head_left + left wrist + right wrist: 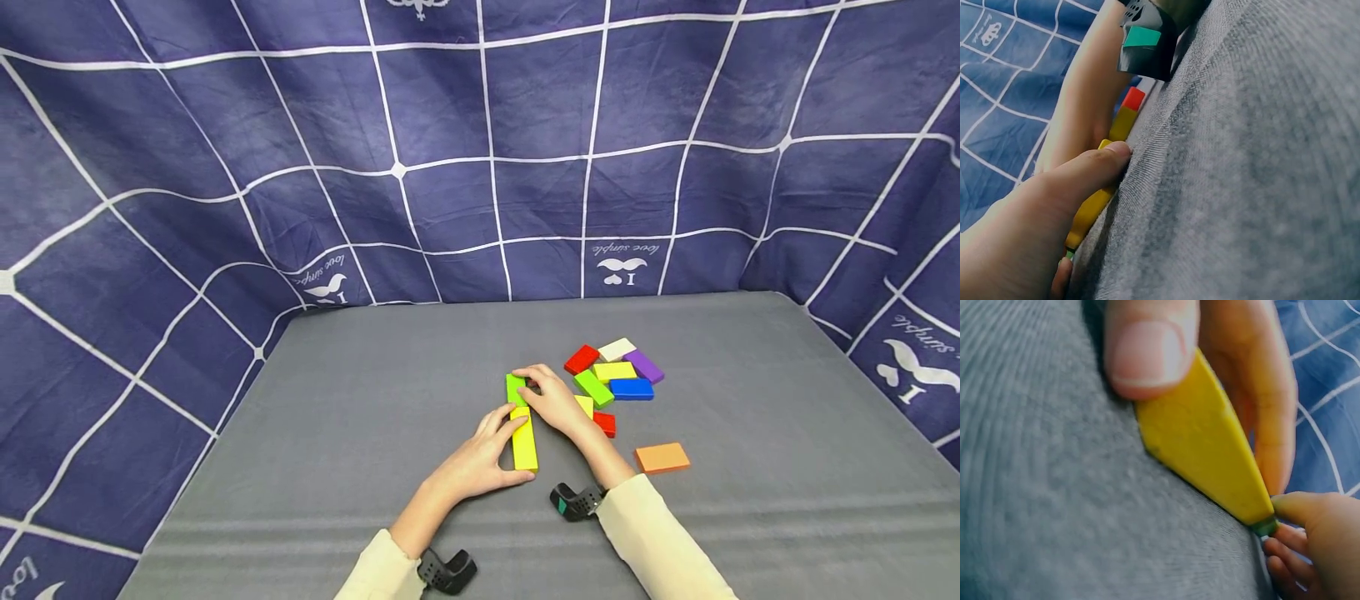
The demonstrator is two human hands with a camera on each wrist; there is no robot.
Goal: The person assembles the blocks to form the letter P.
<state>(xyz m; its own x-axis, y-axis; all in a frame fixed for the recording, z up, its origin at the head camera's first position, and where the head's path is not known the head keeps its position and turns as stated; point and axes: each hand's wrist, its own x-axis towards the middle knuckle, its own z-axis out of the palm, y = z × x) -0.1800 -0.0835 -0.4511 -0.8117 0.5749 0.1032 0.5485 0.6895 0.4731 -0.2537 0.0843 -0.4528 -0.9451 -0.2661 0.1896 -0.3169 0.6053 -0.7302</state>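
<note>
My left hand [480, 457] holds a bright yellow block [524, 446] lengthwise, its thumb at the near end and fingers at the far end. Directly beyond it, end to end, lies a light green block [513, 388]. My right hand [557, 406] pinches that green block, partly covering it. In the left wrist view, the yellow block [1092, 212] shows partly behind the left thumb. The right wrist view shows the left thumb [1150, 356] pressing the near end of the yellow block [1200, 434], with only a sliver of green past its far end.
Right of the hands lies a loose cluster of flat blocks: red [581, 359], white [618, 349], purple [644, 365], blue [632, 389] and several others. An orange block [663, 457] lies apart, nearer me. Blue checked cloth [540, 200] hangs behind the grey tabletop [360, 400].
</note>
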